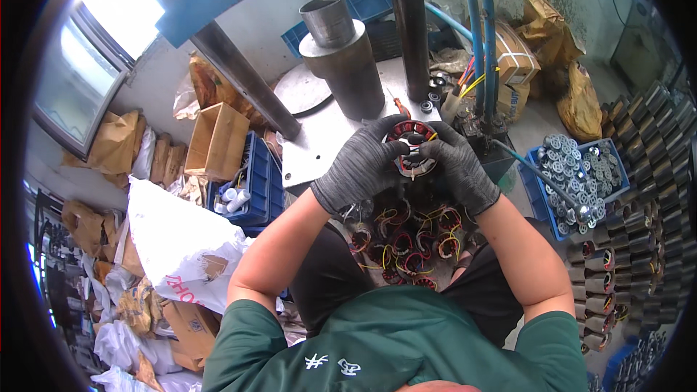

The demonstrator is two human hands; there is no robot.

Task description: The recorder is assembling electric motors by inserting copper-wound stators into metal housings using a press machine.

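Between my two gloved hands is a motor stator (pixel 411 129), a ring with reddish windings and a pale core, held at the front edge of the metal press plate (pixel 314 147). My left hand (pixel 363 163), in a dark grey glove, grips its left side. The grey-gloved right hand (pixel 459 168) closes around the right side, and both thumbs reach in toward the middle. A bit of yellow wire shows by the right fingers. Just behind stands a thick steel cylinder (pixel 347 76) with a narrower tube on top. Below my hands, several stators (pixel 406 243) with red and yellow leads lie between my legs.
Dark press columns (pixel 408 29) rise from the plate. A ball-ended lever (pixel 541 174) slants over a blue crate (pixel 563 229) of metal end caps at right. Cylindrical housings (pixel 639 174) are stacked beyond. At left are a white sack (pixel 181 232) and a cardboard box (pixel 216 141).
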